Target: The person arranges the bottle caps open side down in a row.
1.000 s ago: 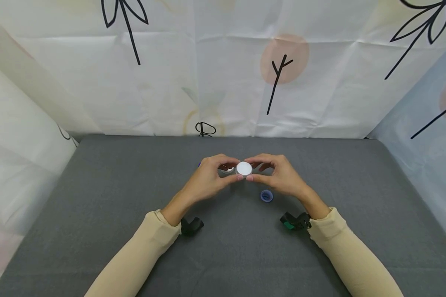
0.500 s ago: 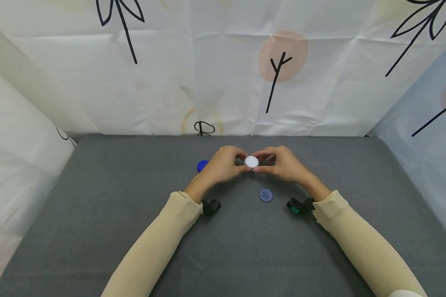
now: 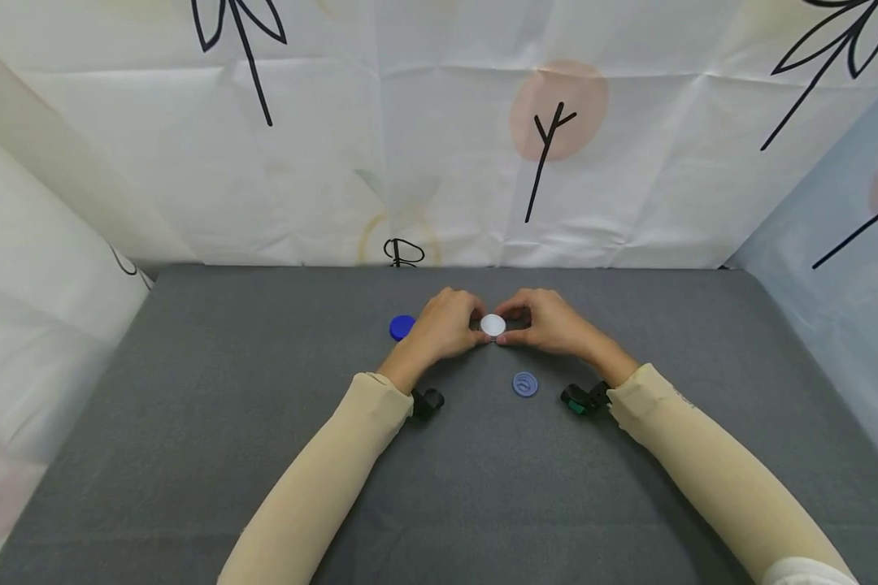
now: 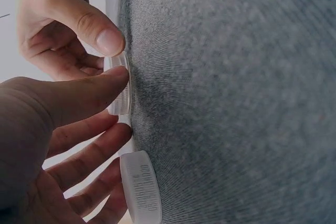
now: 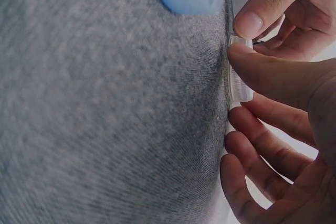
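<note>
A white ribbed bottle cap [image 3: 493, 326] sits top up at the table surface between both hands. My left hand [image 3: 449, 322] pinches its left side; in the left wrist view the left thumb [image 4: 107, 87] lies across the ribbed edge. My right hand [image 3: 552, 322] pinches the opposite side, and the right thumb [image 5: 262, 72] presses the rim in the right wrist view. A second white cap [image 4: 140, 187], with raised lettering on its side, stands by the left hand's lower fingers. The left hand hides it in the head view.
A dark blue cap [image 3: 402, 327] lies left of the left hand, partly covered by it. A light blue cap [image 3: 524, 384] rests on the grey cloth [image 3: 483, 487] nearer the person. A patterned white sheet [image 3: 446, 146] hangs behind the table.
Both hands have carried the white cap slightly rightward and down to the cloth. The left hand shifted right, uncovering the dark blue cap and covering the second white cap.
</note>
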The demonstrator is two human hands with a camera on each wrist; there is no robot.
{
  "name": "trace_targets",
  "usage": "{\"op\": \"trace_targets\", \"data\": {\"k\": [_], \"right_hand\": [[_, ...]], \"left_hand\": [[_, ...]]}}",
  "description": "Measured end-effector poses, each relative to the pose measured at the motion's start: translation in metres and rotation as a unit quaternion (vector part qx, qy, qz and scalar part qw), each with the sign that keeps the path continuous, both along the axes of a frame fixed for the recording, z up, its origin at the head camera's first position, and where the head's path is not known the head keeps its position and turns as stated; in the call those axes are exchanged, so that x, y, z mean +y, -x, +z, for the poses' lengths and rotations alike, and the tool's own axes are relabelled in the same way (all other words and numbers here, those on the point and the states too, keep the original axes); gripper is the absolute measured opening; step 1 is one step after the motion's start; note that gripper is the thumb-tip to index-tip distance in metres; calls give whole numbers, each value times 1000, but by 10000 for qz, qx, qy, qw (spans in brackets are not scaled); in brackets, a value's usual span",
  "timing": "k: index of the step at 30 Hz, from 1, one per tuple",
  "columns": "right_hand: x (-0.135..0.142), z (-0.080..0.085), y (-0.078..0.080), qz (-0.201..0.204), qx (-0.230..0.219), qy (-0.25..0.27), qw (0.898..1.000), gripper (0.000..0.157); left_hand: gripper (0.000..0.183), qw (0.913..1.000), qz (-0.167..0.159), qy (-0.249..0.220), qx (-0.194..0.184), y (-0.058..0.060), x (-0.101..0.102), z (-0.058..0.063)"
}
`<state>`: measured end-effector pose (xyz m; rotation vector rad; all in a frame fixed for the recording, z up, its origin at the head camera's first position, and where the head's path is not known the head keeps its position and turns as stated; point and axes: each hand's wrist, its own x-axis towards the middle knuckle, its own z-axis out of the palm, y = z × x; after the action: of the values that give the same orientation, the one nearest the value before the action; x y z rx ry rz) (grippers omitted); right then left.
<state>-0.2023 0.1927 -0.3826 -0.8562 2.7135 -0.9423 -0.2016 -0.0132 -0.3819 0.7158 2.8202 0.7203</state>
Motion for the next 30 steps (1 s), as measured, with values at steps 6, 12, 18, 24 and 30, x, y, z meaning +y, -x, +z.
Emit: {"op": "trace_targets", "data": {"k": [6, 12, 18, 24, 30], "right_hand": [[-1, 0, 0, 36, 85, -170, 9998, 35], [5, 1, -5, -29, 120, 81, 9999, 43], [17, 2, -17, -139, 77, 589, 9981, 42], [30, 1, -34, -15, 15, 1025, 9947, 33], [43, -6, -51, 125, -157, 1264, 9918, 30]], "left_hand": [[25, 9998, -66, 124, 112, 0, 1, -2], [33, 9995, -8, 184, 244, -2, 0, -2], [40, 9986, 56, -435, 290, -15, -4, 4], [39, 9852, -191, -1674, -315, -37, -9, 3], [38, 9628, -239, -2518, -950, -57, -4, -6]]}}
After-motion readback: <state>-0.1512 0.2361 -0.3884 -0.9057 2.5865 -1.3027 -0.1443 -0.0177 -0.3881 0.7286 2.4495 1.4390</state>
